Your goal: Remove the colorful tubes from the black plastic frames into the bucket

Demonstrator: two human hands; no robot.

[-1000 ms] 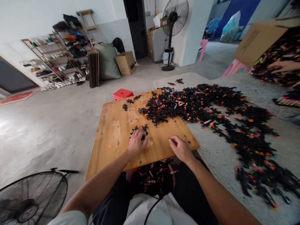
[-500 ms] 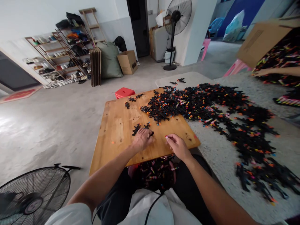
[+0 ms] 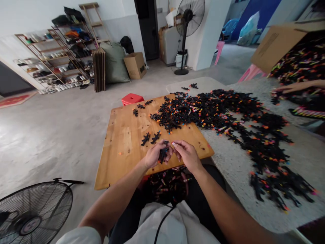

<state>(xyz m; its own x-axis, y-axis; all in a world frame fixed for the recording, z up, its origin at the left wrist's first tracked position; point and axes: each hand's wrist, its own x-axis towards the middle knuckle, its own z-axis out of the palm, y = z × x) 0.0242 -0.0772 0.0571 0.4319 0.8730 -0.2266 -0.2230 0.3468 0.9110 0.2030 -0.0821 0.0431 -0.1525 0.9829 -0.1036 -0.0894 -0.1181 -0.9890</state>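
Observation:
My left hand [image 3: 155, 155] is closed around a small black toy gun [image 3: 164, 153] above the near edge of the wooden board [image 3: 122, 162]. Close beside it, my right hand [image 3: 186, 154] pinches a tiny pinkish-white piece [image 3: 173, 143] between thumb and finger; its exact kind is too small to make out. Two loose toy guns, one of them a black toy gun with an orange tip [image 3: 145, 139], lie on the board just beyond my left hand. A big pile of toy guns [image 3: 203, 108] spreads from the board onto the stone table.
Below the board, between my knees, is a container of colourful small pieces [image 3: 167, 184]. At right, another person's hand [image 3: 299, 87] reaches by a tipped cardboard box [image 3: 276, 44] of toys. A red stool [image 3: 132, 99] stands behind the board; a floor fan [image 3: 33, 217] is at lower left.
My left hand has picked up a toy gun from the board and turned upward, close to my right hand. The other person's hand has shifted beside the box.

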